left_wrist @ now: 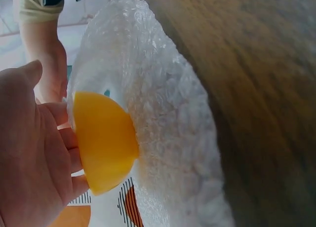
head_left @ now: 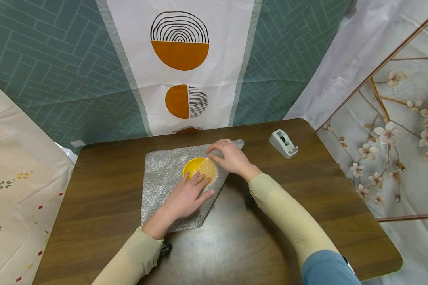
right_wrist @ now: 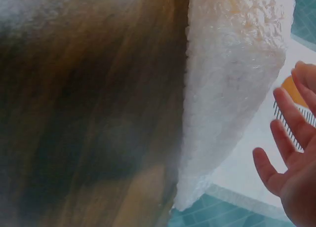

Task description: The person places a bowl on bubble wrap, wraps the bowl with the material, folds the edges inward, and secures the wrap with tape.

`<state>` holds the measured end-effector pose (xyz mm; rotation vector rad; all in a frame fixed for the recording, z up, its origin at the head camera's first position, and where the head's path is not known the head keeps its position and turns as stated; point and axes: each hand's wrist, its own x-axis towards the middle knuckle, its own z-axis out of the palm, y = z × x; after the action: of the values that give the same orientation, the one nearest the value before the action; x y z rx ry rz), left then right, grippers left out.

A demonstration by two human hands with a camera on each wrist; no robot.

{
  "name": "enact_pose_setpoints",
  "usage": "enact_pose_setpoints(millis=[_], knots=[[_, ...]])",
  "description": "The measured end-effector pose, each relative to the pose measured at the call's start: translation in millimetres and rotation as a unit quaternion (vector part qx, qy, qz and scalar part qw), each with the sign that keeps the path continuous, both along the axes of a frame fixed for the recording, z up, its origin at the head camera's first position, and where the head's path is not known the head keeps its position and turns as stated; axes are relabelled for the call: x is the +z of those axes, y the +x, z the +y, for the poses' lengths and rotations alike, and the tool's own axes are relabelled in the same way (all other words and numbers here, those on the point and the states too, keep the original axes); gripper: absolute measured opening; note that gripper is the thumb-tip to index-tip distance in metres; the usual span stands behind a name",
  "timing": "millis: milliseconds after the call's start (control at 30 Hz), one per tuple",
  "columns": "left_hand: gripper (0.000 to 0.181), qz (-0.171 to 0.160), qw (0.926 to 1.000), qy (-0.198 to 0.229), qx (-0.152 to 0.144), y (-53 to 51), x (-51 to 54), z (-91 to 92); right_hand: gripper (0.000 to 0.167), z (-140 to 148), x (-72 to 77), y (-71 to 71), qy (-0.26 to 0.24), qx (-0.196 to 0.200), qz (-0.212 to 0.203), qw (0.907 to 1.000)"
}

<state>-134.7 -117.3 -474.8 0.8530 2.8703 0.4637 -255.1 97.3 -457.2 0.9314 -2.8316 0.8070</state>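
A yellow bowl [head_left: 192, 166] stands with its mouth up on a sheet of bubble wrap [head_left: 157, 178]. A folded part of the wrap lies over the bowl's right side. My left hand [head_left: 187, 198] rests its outstretched fingers on the near rim of the bowl [left_wrist: 106, 143], and the thumb is held apart. Over the far right edge of the bowl is my right hand [head_left: 232, 158], its thumb and forefinger beside the folded wrap. In the right wrist view the right hand's fingers [right_wrist: 284, 143] are loosely spread beside the bubble wrap [right_wrist: 227, 89].
A white tape dispenser [head_left: 283, 143] stands at the back right of the brown wooden table [head_left: 103, 186]. Patterned cloths [head_left: 285, 59] hang behind the table and on both sides.
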Motion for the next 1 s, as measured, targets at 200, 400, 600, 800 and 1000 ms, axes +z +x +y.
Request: enact_pose_setpoints(millis=[200, 400, 600, 800, 1000], knots=[[0.07, 0.002, 0.9999, -0.015, 0.001, -3.0, 2.1, 2.0, 0.015, 12.1, -4.7, -2.2, -0.05, -0.04, 0.014, 0.9978], [0.073, -0.009, 0.9994, -0.033, 0.009, -5.0, 2.9, 5.7, 0.019, 25.1, -8.7, -4.4, -0.096, -0.108, 0.012, 0.9894], [0.083, -0.034, 0.9975, -0.059, 0.021, -8.5, 4.3, 12.5, 0.037, 39.6, -16.5, -11.1, -0.167, -0.222, -0.068, 0.9582], [0.086, -0.043, 0.9969, -0.059, 0.028, -9.9, 5.3, 15.9, 0.066, 56.8, -26.1, -21.9, -0.254, -0.299, -0.215, 0.8943], [0.086, -0.046, 0.9973, -0.052, 0.026, -10.9, 8.3, 16.6, 0.065, 67.9, -31.5, -31.5, -0.293, -0.314, -0.325, 0.8425]])
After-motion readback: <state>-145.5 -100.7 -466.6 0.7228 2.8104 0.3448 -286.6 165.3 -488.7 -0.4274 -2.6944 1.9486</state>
